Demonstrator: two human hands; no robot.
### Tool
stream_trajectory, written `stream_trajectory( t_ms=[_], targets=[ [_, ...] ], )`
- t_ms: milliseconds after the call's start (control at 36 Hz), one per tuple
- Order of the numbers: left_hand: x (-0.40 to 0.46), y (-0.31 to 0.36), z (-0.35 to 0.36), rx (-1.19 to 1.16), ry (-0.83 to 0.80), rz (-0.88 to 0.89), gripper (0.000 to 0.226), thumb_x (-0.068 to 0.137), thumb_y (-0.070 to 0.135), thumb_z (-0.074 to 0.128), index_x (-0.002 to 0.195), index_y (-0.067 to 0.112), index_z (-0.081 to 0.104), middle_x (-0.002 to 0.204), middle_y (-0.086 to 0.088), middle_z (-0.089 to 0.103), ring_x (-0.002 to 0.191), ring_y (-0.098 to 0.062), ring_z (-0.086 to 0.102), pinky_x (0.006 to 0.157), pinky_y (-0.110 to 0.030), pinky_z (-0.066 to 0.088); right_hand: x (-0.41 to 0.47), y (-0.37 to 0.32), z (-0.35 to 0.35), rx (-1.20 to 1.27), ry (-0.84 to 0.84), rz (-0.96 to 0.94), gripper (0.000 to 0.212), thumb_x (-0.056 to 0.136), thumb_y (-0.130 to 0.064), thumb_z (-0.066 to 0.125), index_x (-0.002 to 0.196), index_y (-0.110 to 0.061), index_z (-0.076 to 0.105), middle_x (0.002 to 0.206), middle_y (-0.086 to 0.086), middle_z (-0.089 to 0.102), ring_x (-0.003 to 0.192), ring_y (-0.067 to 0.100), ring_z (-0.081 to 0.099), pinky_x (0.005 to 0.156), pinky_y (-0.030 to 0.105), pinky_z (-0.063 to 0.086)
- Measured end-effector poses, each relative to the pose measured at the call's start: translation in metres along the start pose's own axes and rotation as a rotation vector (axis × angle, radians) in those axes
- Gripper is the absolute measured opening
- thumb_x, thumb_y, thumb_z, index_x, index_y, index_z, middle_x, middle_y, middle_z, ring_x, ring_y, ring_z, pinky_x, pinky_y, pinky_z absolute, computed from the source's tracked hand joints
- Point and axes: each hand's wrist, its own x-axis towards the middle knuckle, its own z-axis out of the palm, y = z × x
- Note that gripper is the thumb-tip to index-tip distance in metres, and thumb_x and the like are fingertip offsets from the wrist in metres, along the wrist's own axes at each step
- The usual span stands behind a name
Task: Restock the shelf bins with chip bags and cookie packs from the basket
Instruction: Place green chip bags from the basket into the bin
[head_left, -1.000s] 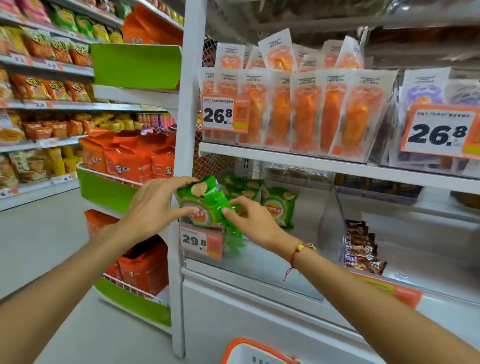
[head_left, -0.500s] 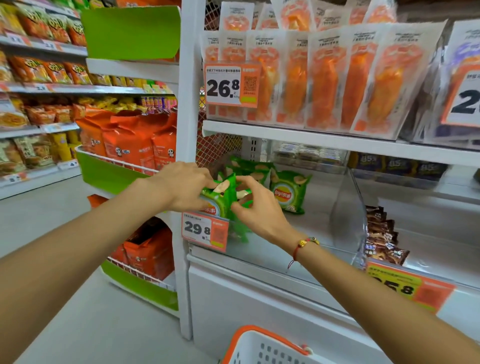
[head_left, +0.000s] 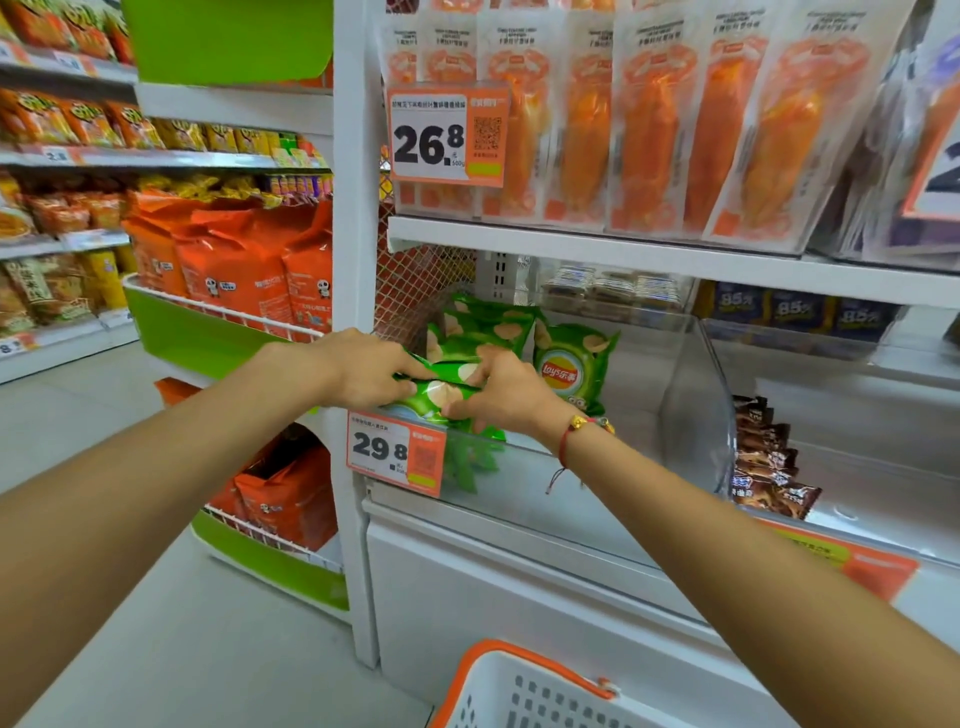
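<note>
Both hands grip a green chip bag (head_left: 441, 391) at the front left of the clear bin (head_left: 691, 415), left hand (head_left: 363, 371) and right hand (head_left: 501, 387) pinching its sides. The bag now sits lower than a second ago, tipped flatter. Basket (head_left: 519, 686) waits below.

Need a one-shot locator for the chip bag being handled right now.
Find the clear bin behind the 29.8 price tag, under the shelf of orange packs. At its front left, both hands grip one green chip bag; unlike the bags standing behind, it lies flat.
</note>
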Motion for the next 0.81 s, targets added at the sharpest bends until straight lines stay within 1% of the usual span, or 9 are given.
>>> stream_trajectory(
  t_ms=[83, 167, 222, 278, 361, 472, 528, 639, 806],
  targets=[
    [0.001, 0.001, 0.002, -0.014, 0.018, -0.009, 0.042, 0.101, 0.041, 0.039, 0.142, 0.045, 0.036, 0.140, -0.001, 0.052, 0.122, -0.025, 0.051, 0.091, -0.031, 0.040, 0.001, 0.004, 0.003, 0.009, 0.013, 0.018, 0.047, 0.074, -0.038, 0.079, 0.101, -0.007, 0.057, 0.111, 0.005, 0.065, 0.098, 0.020, 0.064, 0.073, 0.030, 0.050],
    [0.000, 0.003, 0.008, -0.052, 0.081, -0.047, 0.042, 0.100, 0.040, 0.041, 0.142, 0.045, 0.038, 0.138, -0.003, 0.053, 0.121, -0.028, 0.052, 0.089, -0.033, 0.042, -0.005, 0.001, 0.005, 0.052, 0.041, 0.032, 0.039, 0.077, -0.037, 0.076, 0.099, -0.013, 0.056, 0.090, 0.006, 0.066, 0.090, 0.023, 0.066, 0.077, 0.037, 0.054],
    [-0.001, 0.008, 0.016, -0.073, 0.143, -0.084, 0.042, 0.100, 0.037, 0.041, 0.142, 0.043, 0.038, 0.135, -0.004, 0.054, 0.120, -0.029, 0.052, 0.088, -0.036, 0.044, -0.015, -0.003, 0.005, 0.055, 0.062, 0.021, 0.032, 0.082, -0.036, 0.071, 0.102, -0.015, 0.056, 0.086, 0.004, 0.063, 0.088, 0.024, 0.064, 0.077, 0.039, 0.053],
    [-0.003, 0.014, 0.024, -0.115, 0.222, -0.122, 0.042, 0.099, 0.033, 0.043, 0.140, 0.042, 0.040, 0.131, -0.005, 0.057, 0.118, -0.028, 0.053, 0.086, -0.039, 0.046, -0.026, -0.002, 0.003, 0.024, 0.062, -0.001, 0.034, 0.086, -0.036, 0.066, 0.112, -0.016, 0.056, 0.095, 0.004, 0.064, 0.095, 0.024, 0.063, 0.082, 0.040, 0.053],
    [-0.012, 0.022, 0.029, -0.216, 0.348, -0.179, 0.045, 0.097, 0.024, 0.048, 0.139, 0.039, 0.044, 0.131, -0.003, 0.058, 0.119, -0.027, 0.054, 0.084, -0.038, 0.047, -0.049, 0.003, -0.005, -0.053, 0.077, -0.022, 0.052, 0.089, -0.036, 0.061, 0.134, -0.017, 0.045, 0.117, 0.006, 0.062, 0.110, 0.026, 0.058, 0.090, 0.041, 0.050],
    [-0.033, 0.040, 0.023, -0.400, 0.549, -0.210, 0.038, 0.092, 0.021, 0.056, 0.128, 0.033, 0.057, 0.126, 0.001, 0.062, 0.115, -0.025, 0.056, 0.080, -0.036, 0.046, -0.096, 0.015, -0.021, -0.102, 0.176, -0.148, 0.045, 0.090, -0.030, 0.059, 0.132, -0.019, 0.047, 0.126, 0.000, 0.059, 0.118, 0.019, 0.054, 0.094, 0.037, 0.046],
    [-0.047, 0.058, 0.020, -0.494, 0.618, -0.189, 0.031, 0.092, 0.026, 0.057, 0.122, 0.032, 0.061, 0.122, 0.004, 0.064, 0.113, -0.023, 0.058, 0.082, -0.035, 0.045, -0.125, 0.024, -0.028, -0.126, 0.228, -0.220, 0.036, 0.090, -0.027, 0.059, 0.125, -0.020, 0.054, 0.121, -0.004, 0.060, 0.112, 0.013, 0.053, 0.091, 0.029, 0.043],
    [-0.069, 0.101, 0.024, -0.567, 0.536, -0.101, 0.027, 0.092, 0.025, 0.057, 0.116, 0.034, 0.062, 0.105, 0.014, 0.065, 0.094, -0.013, 0.062, 0.080, -0.029, 0.044, -0.179, 0.048, -0.034, -0.162, 0.266, -0.246, 0.022, 0.092, -0.027, 0.058, 0.114, -0.026, 0.059, 0.096, -0.013, 0.056, 0.085, 0.007, 0.049, 0.074, 0.025, 0.039],
    [-0.074, 0.168, 0.066, -0.576, 0.223, 0.057, 0.023, 0.090, 0.031, 0.057, 0.111, 0.036, 0.063, 0.111, 0.018, 0.066, 0.103, -0.011, 0.063, 0.084, -0.028, 0.047, -0.238, 0.110, -0.022, -0.144, 0.158, -0.026, 0.013, 0.090, -0.025, 0.060, 0.101, -0.030, 0.062, 0.074, -0.018, 0.057, 0.072, 0.011, 0.060, 0.068, 0.034, 0.049]
  ],
)
